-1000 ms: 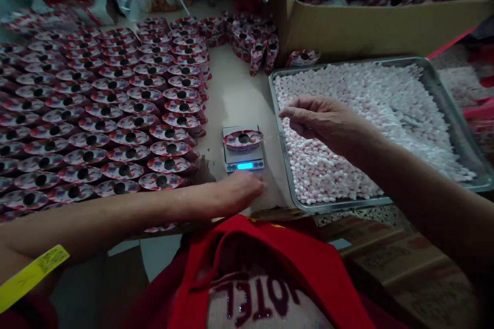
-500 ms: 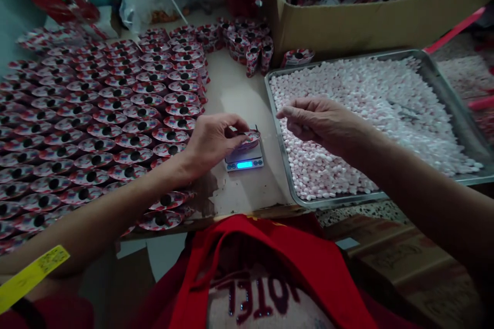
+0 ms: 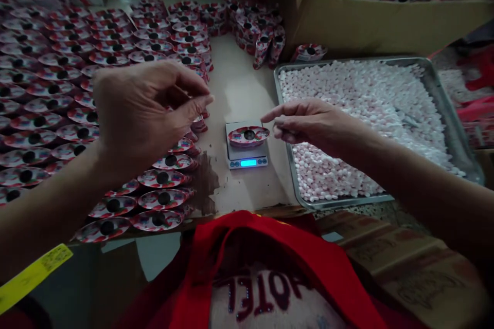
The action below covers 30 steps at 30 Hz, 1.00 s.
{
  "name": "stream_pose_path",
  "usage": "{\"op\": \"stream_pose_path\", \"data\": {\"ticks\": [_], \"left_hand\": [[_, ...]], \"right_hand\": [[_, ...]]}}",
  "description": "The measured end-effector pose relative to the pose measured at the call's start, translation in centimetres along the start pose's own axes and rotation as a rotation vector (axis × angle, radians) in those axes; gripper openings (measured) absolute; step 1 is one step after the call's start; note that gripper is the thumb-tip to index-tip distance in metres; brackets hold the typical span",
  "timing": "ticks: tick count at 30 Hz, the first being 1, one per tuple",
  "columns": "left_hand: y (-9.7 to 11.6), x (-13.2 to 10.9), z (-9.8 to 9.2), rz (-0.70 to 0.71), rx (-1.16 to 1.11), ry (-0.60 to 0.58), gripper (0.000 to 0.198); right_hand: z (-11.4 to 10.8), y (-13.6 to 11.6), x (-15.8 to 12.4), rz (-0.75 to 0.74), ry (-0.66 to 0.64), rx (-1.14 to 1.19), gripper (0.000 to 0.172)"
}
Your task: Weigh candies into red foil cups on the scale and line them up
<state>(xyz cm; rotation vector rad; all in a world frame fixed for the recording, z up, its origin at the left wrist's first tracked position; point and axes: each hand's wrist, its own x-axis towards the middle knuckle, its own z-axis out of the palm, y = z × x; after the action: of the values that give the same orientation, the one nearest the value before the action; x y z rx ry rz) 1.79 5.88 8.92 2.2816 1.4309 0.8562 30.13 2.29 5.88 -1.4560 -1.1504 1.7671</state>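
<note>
A small digital scale (image 3: 247, 163) with a lit blue display stands on the table. On its plate rests one red-and-white printed oval packet (image 3: 237, 138) with a dark round hole in its top. My left hand (image 3: 148, 108) hangs above the packet rows left of the scale, thumb and index tips close together and nothing visible between them. Just right of the packet is my right hand (image 3: 309, 121), its index finger stretched toward it and the other fingers curled. What the curled fingers hold, if anything, is hidden. Below this hand lies a metal tray (image 3: 295, 180) of white tablets (image 3: 332, 175).
Rows of similar packets (image 3: 162, 179) cover the table's left side, with more stacked (image 3: 247, 28) at the back. A cardboard box (image 3: 358, 23) of printed wrappers stands behind the tray. Brown cartons (image 3: 417, 267) sit below the table edge at right.
My left hand has let go of the packet on the scale and moved left and up. My right hand has shifted slightly left, closer to the packet. The view has tilted a little.
</note>
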Motion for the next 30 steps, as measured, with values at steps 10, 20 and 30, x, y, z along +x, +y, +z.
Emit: {"op": "stream_pose_path", "data": {"ticks": [10, 20, 30], "left_hand": [[-1.6, 0.0, 1.2, -0.019, -0.174, -0.143, 0.016], [-2.0, -0.7, 1.6, -0.066, -0.210, -0.200, 0.017], [-2.3, -0.4, 2.2, -0.135, -0.163, -0.251, 0.025]], "right_hand": [[2.3, -0.9, 2.3, -0.091, -0.038, -0.222, 0.019], [2.8, -0.2, 2.3, -0.231, -0.094, -0.473, 0.014], [4.0, -0.4, 2.3, -0.478, -0.018, -1.046, 0.030]]}}
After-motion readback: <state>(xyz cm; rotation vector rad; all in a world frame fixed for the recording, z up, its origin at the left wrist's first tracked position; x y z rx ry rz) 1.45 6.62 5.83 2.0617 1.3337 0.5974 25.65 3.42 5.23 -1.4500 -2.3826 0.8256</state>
